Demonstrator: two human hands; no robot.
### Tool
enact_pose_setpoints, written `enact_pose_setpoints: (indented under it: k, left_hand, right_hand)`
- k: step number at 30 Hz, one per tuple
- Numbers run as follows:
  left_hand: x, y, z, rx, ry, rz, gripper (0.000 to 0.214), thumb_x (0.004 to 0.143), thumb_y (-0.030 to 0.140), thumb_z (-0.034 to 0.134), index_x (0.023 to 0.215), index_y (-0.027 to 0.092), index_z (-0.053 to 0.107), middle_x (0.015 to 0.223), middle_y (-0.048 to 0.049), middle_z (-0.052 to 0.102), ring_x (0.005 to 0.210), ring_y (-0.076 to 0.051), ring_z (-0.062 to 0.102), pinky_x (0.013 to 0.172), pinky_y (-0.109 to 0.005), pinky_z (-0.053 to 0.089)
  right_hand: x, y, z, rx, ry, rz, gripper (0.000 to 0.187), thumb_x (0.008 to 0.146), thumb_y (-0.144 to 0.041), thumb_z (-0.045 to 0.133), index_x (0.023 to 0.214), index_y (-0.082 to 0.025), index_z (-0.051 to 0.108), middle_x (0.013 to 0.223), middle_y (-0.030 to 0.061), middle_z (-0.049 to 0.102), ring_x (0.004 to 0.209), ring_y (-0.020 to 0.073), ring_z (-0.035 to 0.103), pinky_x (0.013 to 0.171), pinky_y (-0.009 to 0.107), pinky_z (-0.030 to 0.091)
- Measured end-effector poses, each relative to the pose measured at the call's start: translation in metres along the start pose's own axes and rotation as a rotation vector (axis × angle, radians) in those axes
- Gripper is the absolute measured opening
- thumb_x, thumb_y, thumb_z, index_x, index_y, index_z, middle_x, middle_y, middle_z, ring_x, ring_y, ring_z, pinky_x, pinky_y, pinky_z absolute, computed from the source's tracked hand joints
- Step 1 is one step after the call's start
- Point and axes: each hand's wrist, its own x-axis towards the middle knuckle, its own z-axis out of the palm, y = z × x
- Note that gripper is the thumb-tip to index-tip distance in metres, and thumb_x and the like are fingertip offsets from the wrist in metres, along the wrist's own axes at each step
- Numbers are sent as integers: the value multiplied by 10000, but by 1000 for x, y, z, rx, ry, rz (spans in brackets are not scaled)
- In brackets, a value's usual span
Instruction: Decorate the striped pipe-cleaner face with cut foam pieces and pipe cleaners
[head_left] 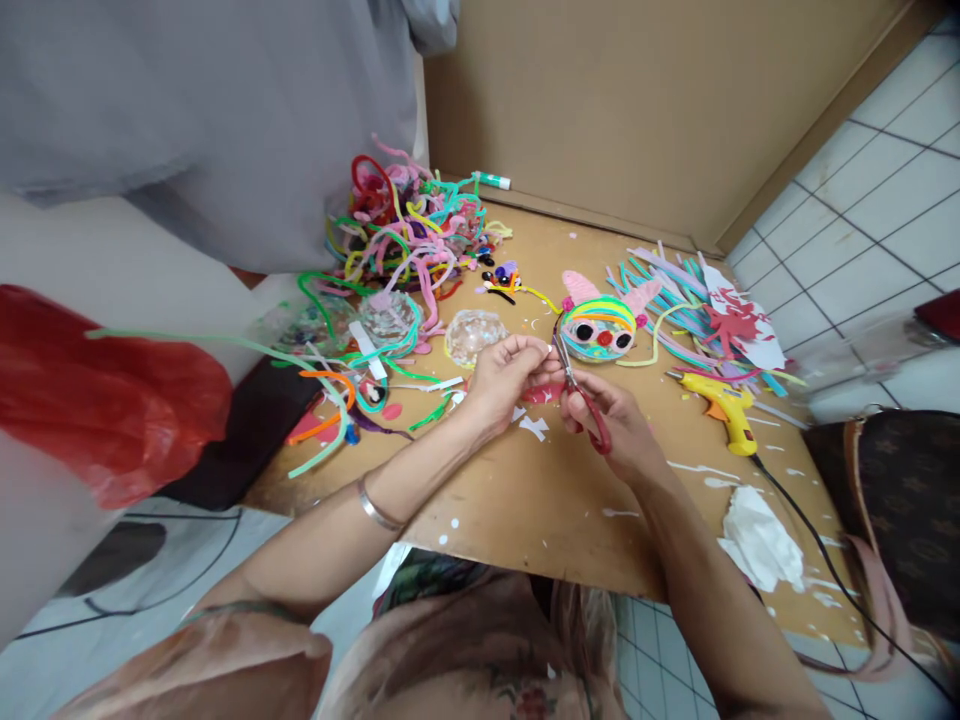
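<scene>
My right hand (611, 415) holds a pair of red-handled scissors (595, 418), their blades pointing up and away from me. Close beside the blades, my left hand (506, 378) is closed in a pinch; a small pale bit shows at its fingertips, too small to name. Just beyond the scissors sits a round decorated animal face (602, 340) with pink ears, black eyes and a red nose. White paper scraps (534, 428) and a red piece (544, 394) lie beneath my hands. A clear plastic shell (475, 336) rests past my left hand.
Tangled pipe cleaners (405, 235) heap at the back left. More pipe cleaners (667, 300) lie at the right under red-and-white cut paper (739, 320). A yellow glue gun (716, 400) with a cord, crumpled tissue (761, 540) and a brown bag (892, 510) are at the right.
</scene>
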Motion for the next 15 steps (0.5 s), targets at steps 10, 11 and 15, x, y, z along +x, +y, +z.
enact_pose_setpoints:
  k: [10, 11, 15]
  left_hand:
    - [0, -4, -2, 10, 12, 20, 136, 714, 210, 714, 716, 139, 599, 635, 33, 622, 569, -62, 601, 666, -214, 555]
    - [0, -4, -1, 8, 9, 23, 133, 714, 208, 711, 717, 138, 598, 629, 36, 616, 562, -59, 595, 663, -211, 553]
    - [-1, -4, -1, -13, -3, 25, 111, 723, 186, 692, 712, 133, 595, 613, 34, 613, 540, -56, 587, 632, -196, 540]
  right_hand:
    - [1, 4, 4, -11, -24, 1, 571, 725, -633, 743, 1061, -174, 689, 615, -53, 515, 510, 78, 430, 490, 220, 352]
    - [1, 5, 4, -8, -20, 2, 569, 725, -629, 746, 1059, -172, 689, 612, -54, 514, 510, 78, 433, 488, 218, 351]
    - [0, 6, 5, 1, -14, 1, 562, 728, -612, 755, 1061, -163, 691, 597, -58, 508, 500, 73, 436, 475, 210, 335]
